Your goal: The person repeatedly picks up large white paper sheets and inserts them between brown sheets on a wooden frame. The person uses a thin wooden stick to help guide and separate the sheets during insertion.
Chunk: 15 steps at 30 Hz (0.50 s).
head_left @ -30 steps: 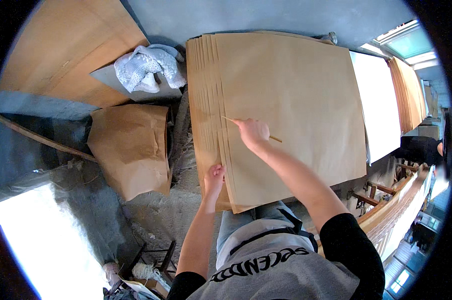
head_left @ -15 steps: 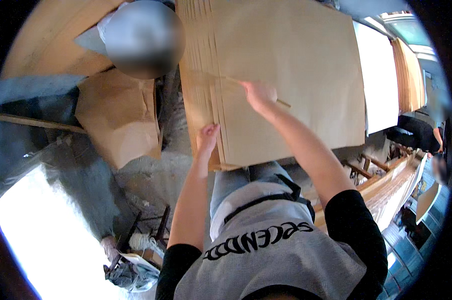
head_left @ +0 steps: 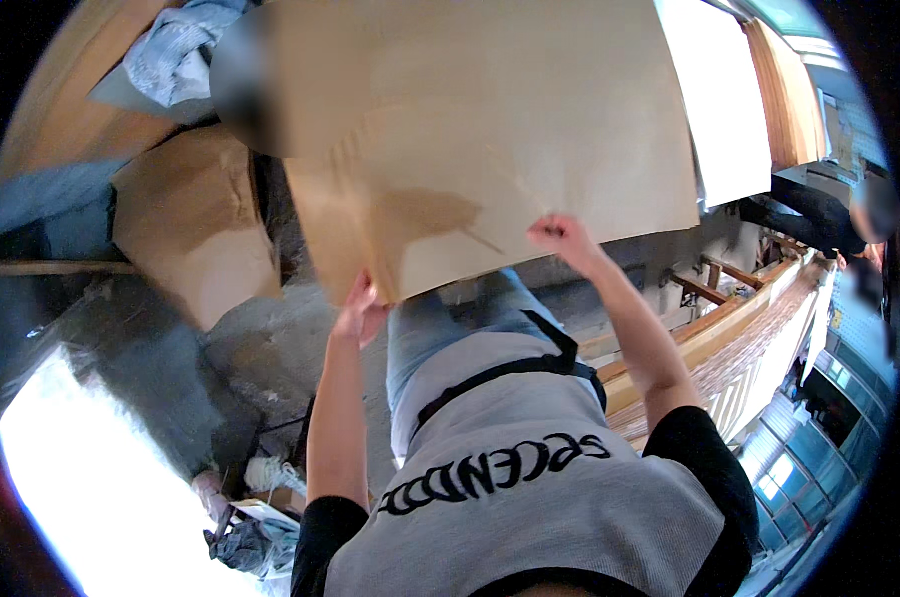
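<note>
A large brown sheet of paper lies spread in front of me. My left hand is closed on its near left corner, where the sheet bends and slopes down. Over the near edge, right of the middle, my right hand is closed in a fist around a thin stick, which is blurred by motion and barely shows. A dark shadow falls on the sheet between my hands. The layered sheet edges along the left side are covered now.
Left of the sheet hangs a crumpled brown paper piece. A white sheet and a brown stack lie to the right. Wooden rails run at the lower right. Another person's dark-clad legs show at the far right.
My left hand has moved down and left and now grips the sheet's corner. My right hand has come toward me and right, with the stick. The brown sheet now covers the layered edges.
</note>
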Available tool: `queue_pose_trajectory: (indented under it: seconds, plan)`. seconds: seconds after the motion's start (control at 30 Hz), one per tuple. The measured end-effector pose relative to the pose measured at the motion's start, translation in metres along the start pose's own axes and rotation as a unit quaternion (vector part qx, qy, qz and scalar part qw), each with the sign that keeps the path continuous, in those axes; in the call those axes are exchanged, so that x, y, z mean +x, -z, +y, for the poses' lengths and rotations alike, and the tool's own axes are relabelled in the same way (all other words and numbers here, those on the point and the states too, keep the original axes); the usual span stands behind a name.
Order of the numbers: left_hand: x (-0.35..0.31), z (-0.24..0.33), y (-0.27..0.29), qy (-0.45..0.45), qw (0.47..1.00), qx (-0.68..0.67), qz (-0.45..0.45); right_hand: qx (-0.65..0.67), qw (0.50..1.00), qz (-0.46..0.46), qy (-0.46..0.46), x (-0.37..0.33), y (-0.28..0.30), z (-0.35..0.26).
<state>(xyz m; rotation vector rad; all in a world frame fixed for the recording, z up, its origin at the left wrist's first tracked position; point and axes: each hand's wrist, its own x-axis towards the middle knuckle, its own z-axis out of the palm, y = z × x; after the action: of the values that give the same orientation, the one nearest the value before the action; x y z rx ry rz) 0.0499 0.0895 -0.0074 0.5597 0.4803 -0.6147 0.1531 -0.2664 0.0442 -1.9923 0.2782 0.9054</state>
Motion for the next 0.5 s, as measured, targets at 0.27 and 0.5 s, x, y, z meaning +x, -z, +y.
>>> queue_pose_trajectory:
  seconds: [0.27,0.5]
  plan:
    - [0.07,-0.124,-0.101,0.018,0.996,-0.058,0.061,0.123,0.977,-0.165,0.054,-0.025,-0.005,0.086]
    - [0.123,-0.135,-0.15,-0.078,0.937,-0.101,0.326,0.383,0.909,-0.142,-0.078,-0.027,0.079,0.12]
